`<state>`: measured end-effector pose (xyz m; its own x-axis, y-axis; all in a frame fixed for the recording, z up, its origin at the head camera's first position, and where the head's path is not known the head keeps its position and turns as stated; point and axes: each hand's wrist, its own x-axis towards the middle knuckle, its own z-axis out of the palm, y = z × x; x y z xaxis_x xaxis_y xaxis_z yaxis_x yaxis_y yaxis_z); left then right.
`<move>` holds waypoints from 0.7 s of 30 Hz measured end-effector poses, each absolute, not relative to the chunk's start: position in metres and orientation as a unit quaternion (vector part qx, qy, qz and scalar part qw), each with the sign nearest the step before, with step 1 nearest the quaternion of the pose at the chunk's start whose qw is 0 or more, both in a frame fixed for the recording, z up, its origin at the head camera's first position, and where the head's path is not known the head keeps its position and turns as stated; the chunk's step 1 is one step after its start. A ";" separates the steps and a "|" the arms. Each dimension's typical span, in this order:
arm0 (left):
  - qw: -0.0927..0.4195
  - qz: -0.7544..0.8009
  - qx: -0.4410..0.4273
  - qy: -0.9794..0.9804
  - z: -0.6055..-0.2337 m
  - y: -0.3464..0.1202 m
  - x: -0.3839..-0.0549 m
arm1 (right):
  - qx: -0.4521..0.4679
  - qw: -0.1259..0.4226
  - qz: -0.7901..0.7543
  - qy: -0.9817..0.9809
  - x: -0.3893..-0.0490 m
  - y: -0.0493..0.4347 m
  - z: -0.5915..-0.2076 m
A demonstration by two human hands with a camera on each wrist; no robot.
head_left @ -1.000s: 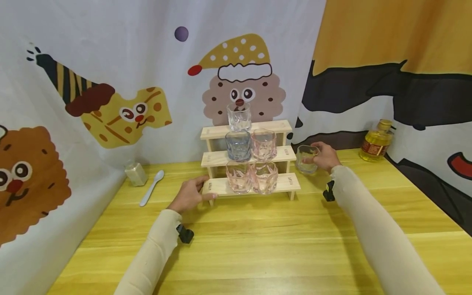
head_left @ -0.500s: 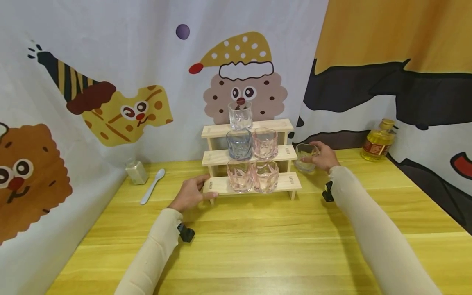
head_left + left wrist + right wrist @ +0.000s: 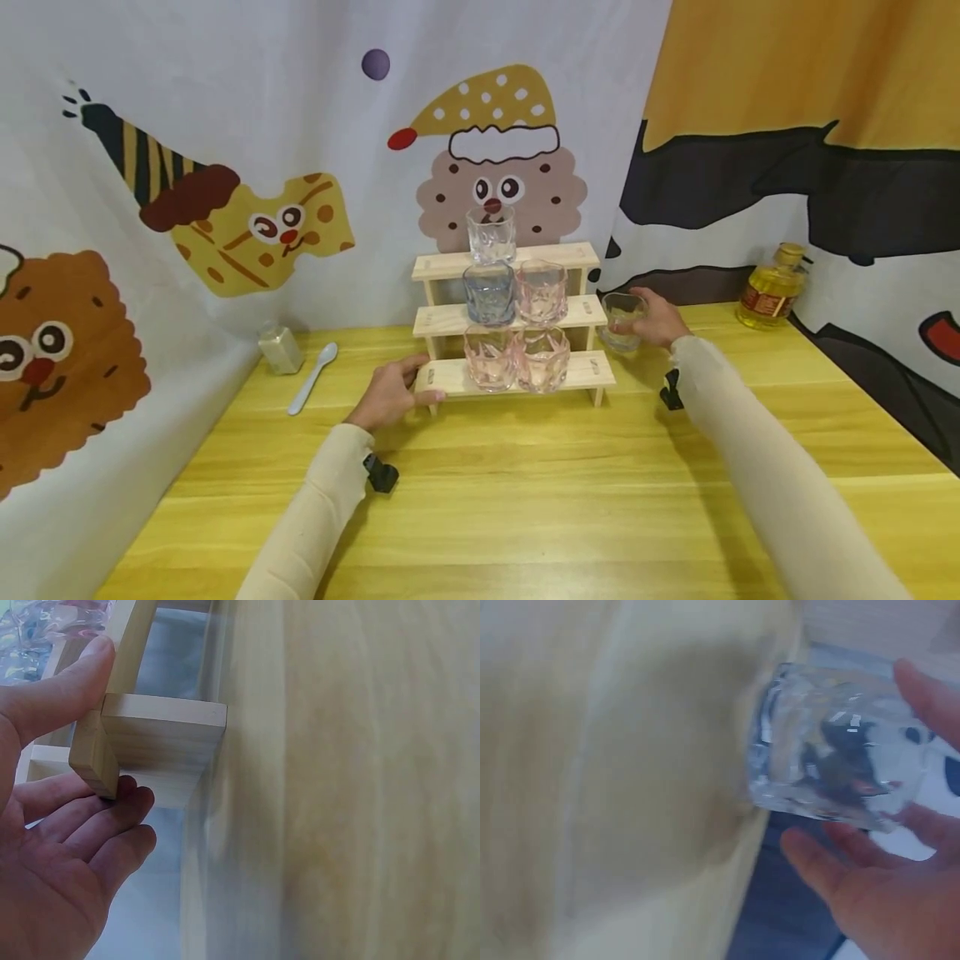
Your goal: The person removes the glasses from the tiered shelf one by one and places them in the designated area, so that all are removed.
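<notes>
A three-tier wooden display stand (image 3: 585,310) stands on the table. My left hand (image 3: 386,394) grips the left end of its lowest shelf; in the left wrist view the thumb lies on top of the plank (image 3: 96,754) and the fingers curl beneath. Just right of the stand, my right hand (image 3: 662,320) holds a clear glass (image 3: 621,332) upright, thumb and fingers around its sides (image 3: 840,746). On the stand are two pink glasses (image 3: 489,362) on the bottom tier, a blue glass (image 3: 489,298) and a pink glass (image 3: 543,296) in the middle, and a clear glass (image 3: 492,237) on top.
A small bottle with pale contents (image 3: 281,350) and a white spoon (image 3: 312,379) lie to the left. At the back right stands a bottle of yellow oil (image 3: 771,287). A cartoon-printed curtain (image 3: 315,67) hangs behind the table (image 3: 480,508).
The head view has shifted slightly. The clear glass in my right hand sits marginally nearer the stand. My left hand keeps its grip on the bottom shelf.
</notes>
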<state>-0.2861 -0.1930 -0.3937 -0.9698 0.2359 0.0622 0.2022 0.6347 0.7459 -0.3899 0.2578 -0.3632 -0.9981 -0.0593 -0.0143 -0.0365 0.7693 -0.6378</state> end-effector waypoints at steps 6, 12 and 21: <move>0.019 0.426 0.119 0.897 -0.394 -0.192 -0.284 | -0.057 0.022 -0.278 0.959 -0.385 0.251 -0.337; 0.019 0.422 0.119 0.898 -0.396 -0.192 -0.282 | -0.087 -0.006 -0.268 0.959 -0.371 0.236 -0.298; 0.018 0.424 0.124 0.897 -0.395 -0.192 -0.285 | -0.150 -0.092 -0.285 0.942 -0.361 0.203 -0.259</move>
